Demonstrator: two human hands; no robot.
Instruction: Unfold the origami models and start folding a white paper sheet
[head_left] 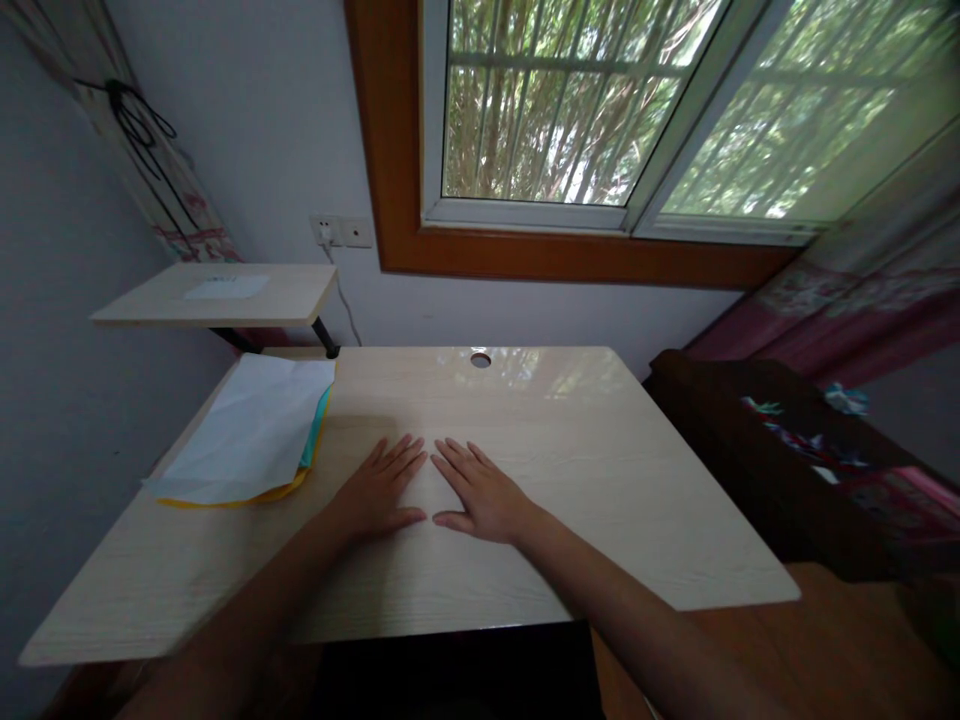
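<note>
My left hand (384,488) lies flat on the pale wood desk (600,480), fingers spread and pointing away from me. Beside it my right hand (480,492) rests palm down in the same way, its fingers apart. A narrow gap separates the fingertips of the two hands. Neither one holds anything. Left of my left hand lies a stack of paper sheets, with a white sheet (247,425) on top. Edges of a teal sheet (313,430) and an orange sheet (274,493) stick out from under it.
A raised shelf (285,290) on black supports stands at the desk's back left, bearing a paper slip (226,287). A cable hole (481,360) sits near the back edge. A dark brown cabinet (705,430) with small items stands at the right. Behind the desk is a window (562,130).
</note>
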